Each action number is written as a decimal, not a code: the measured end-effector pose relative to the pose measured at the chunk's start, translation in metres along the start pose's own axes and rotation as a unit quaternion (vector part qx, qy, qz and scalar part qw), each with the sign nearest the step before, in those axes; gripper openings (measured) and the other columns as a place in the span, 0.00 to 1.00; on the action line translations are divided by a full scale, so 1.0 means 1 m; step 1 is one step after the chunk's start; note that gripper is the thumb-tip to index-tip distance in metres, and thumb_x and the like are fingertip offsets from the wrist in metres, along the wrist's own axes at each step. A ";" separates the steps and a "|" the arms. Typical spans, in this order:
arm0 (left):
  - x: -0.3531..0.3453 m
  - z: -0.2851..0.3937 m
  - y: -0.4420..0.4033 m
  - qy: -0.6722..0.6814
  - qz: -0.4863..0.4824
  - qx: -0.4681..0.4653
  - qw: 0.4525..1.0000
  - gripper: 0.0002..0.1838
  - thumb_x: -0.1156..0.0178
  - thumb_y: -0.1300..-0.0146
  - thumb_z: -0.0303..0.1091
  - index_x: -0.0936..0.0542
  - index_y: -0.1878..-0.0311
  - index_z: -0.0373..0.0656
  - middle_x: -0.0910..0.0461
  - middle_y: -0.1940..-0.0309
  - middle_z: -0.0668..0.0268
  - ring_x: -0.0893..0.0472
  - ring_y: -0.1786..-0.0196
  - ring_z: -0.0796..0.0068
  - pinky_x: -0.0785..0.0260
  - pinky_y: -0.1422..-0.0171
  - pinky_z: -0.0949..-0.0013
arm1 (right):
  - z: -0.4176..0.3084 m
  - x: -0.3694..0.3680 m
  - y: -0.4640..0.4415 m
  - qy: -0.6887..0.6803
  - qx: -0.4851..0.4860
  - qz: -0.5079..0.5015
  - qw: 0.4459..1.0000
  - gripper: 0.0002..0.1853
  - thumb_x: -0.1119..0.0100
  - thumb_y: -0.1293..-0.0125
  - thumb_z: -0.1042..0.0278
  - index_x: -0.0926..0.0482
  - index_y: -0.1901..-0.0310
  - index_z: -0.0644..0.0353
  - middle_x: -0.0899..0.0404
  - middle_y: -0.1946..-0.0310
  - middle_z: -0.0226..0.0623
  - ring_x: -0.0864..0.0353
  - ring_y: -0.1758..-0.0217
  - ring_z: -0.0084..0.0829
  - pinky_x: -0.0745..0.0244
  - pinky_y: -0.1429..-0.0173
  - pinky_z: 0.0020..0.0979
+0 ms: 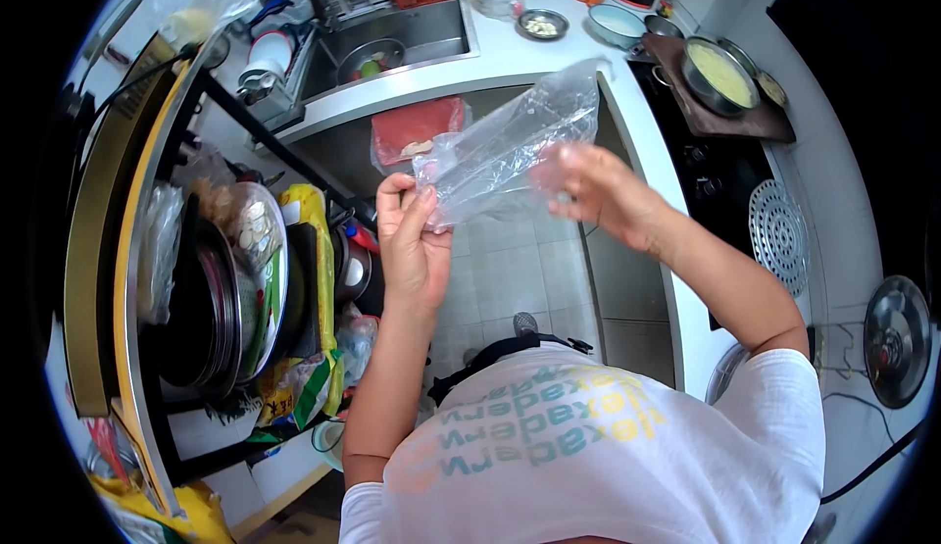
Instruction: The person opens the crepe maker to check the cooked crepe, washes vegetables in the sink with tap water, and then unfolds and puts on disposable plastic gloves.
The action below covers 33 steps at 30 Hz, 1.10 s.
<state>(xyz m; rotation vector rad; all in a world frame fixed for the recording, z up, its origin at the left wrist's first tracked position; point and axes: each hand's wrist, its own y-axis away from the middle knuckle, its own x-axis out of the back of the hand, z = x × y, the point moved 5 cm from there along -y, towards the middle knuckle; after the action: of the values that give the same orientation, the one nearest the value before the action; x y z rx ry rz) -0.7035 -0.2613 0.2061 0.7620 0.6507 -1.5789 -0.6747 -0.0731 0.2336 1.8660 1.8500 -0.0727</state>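
A clear plastic bag [524, 137] is stretched out in front of me, its long end pointing up and to the right. My left hand [414, 235] pinches the bag's lower left end between thumb and fingers. Close to the bag's right side is my right hand [608, 191], smeared by motion, with thumb and fingers apart. Whether its fingertips touch the plastic I cannot tell. Beyond the bag, a red plastic package [417, 130] shows below the counter edge.
A sink [431, 44] with a pan in it is set into the white counter [549, 49]. At the right, a pot of yellowish food [720, 78] stands on a brown board beside the black stove [706, 172]. A crowded shelf rack [127, 279] fills the left.
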 end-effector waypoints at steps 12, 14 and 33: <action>-0.016 -0.079 0.014 0.038 -0.135 0.185 0.973 0.16 0.48 0.45 0.23 0.35 0.53 0.47 0.30 0.60 0.68 0.30 0.56 0.79 0.40 0.47 0.74 | 0.025 0.069 0.119 0.141 0.087 0.247 0.955 0.08 0.43 0.42 0.64 0.27 0.73 0.56 0.31 0.81 0.22 0.36 0.79 0.12 0.41 0.73 0.15; -0.018 -0.101 0.026 0.065 -0.169 0.260 0.949 0.18 0.47 0.44 0.26 0.36 0.50 0.47 0.30 0.59 0.69 0.31 0.53 0.77 0.41 0.44 0.70 | 0.025 0.072 0.148 0.191 0.130 0.262 0.937 0.08 0.42 0.42 0.64 0.28 0.73 0.56 0.32 0.81 0.22 0.37 0.78 0.12 0.41 0.72 0.16; -0.132 -0.155 0.254 -0.257 -0.278 -0.086 0.921 0.04 0.50 0.40 0.26 0.33 0.62 0.40 0.32 0.74 0.69 0.33 0.76 0.84 0.35 0.70 0.79 | 0.099 0.090 0.469 0.075 0.216 0.443 0.867 0.06 0.47 0.40 0.67 0.29 0.67 0.60 0.27 0.73 0.28 0.28 0.70 0.17 0.33 0.66 0.18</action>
<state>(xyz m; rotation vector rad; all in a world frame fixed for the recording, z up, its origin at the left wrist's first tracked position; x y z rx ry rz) -0.4238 -0.0946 0.2136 -0.0041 0.6275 -2.0971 -0.1928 -0.0021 0.2589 2.9346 0.9220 -0.0208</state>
